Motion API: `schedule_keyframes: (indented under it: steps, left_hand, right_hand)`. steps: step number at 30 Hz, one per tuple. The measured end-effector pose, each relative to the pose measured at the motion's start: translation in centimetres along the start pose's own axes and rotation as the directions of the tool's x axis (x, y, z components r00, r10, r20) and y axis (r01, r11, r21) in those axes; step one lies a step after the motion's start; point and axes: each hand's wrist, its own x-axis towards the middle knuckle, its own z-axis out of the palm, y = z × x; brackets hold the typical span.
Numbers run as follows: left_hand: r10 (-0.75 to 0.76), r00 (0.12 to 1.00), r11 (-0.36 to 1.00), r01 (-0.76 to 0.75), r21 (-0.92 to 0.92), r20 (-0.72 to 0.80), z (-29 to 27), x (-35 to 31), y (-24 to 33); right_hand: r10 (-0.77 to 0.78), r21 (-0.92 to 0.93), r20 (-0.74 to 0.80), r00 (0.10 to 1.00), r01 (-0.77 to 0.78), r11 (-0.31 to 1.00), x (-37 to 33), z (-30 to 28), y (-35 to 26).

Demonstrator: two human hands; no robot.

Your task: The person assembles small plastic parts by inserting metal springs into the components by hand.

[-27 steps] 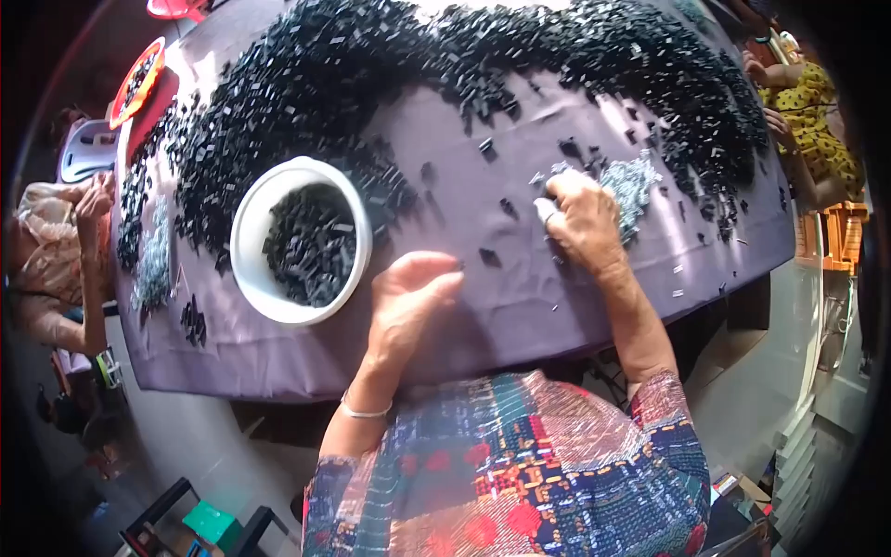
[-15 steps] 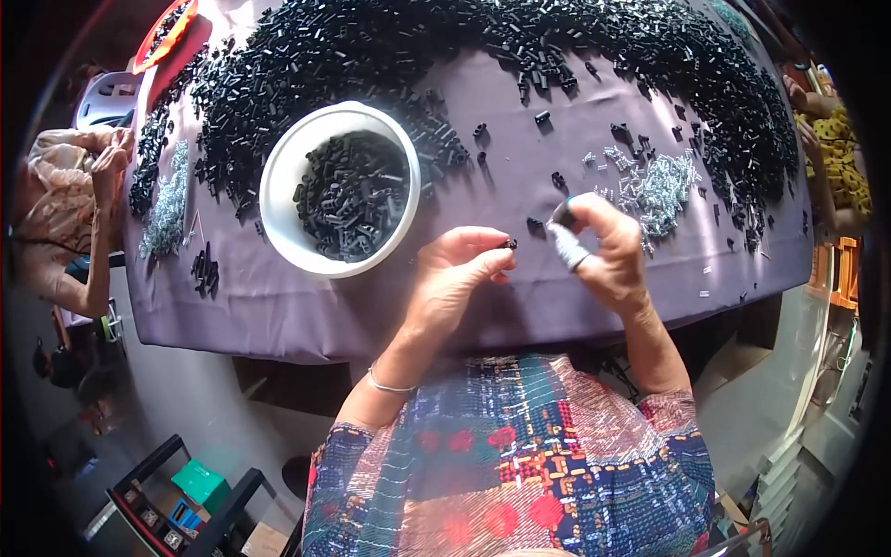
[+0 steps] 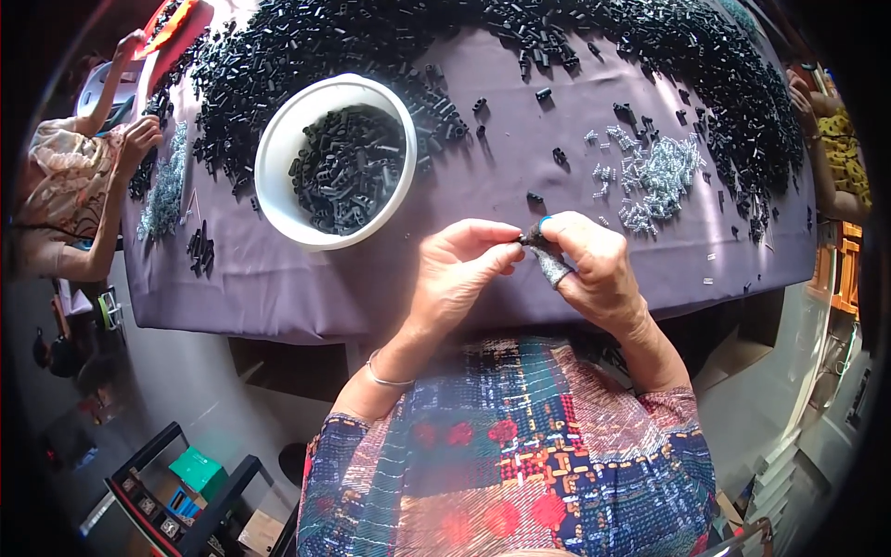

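My left hand (image 3: 455, 269) pinches a small black plastic piece (image 3: 525, 239) between thumb and fingertips, just above the near part of the table. My right hand (image 3: 599, 265), with grey and dark coverings on its thumb and finger, closes on the same spot, so the fingertips of both hands meet. What the right fingers hold is mostly hidden by them. Beyond the right hand lies a pile of small clear pieces (image 3: 661, 176). Left of my hands stands a white tub (image 3: 269, 200) holding many black tubular pieces (image 3: 348, 172).
A large heap of black pieces (image 3: 316, 56) curves round the table's far side. The purple cloth (image 3: 278, 302) covers the table. At left are a red tray (image 3: 167, 37), another clear pile (image 3: 165, 195) and a co-worker's hand (image 3: 139, 139). Another person sits at right.
My right hand has come left and met my left hand at the black piece. The co-worker at left has raised one hand toward the red tray.
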Motion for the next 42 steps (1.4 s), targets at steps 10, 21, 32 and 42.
schedule_keyframes:
  steps: [10,21,32,42]
  left_hand:
    - [-0.130,0.987,0.953,0.149,-0.264,0.090,-0.1,-0.1,-0.2]
    - [-0.261,0.928,0.952,0.293,-0.087,0.265,-0.8,-0.7,0.3]
    - [-0.179,0.952,0.901,0.259,-0.347,0.247,-1.6,0.1,-0.1]
    - [-0.228,0.942,0.890,0.305,-0.339,0.246,-0.8,1.6,0.2]
  right_hand:
    - [0.064,0.068,-0.053,0.997,-0.060,0.996,-0.5,0.1,-0.6]
    - [-0.003,0.285,0.003,1.000,0.002,0.959,-1.6,0.0,-0.6]
    - [0.095,-0.309,-0.174,0.980,-0.146,0.940,1.4,-1.7,3.2]
    - [0.005,-0.268,-0.031,1.000,-0.013,0.963,3.2,3.0,3.7]
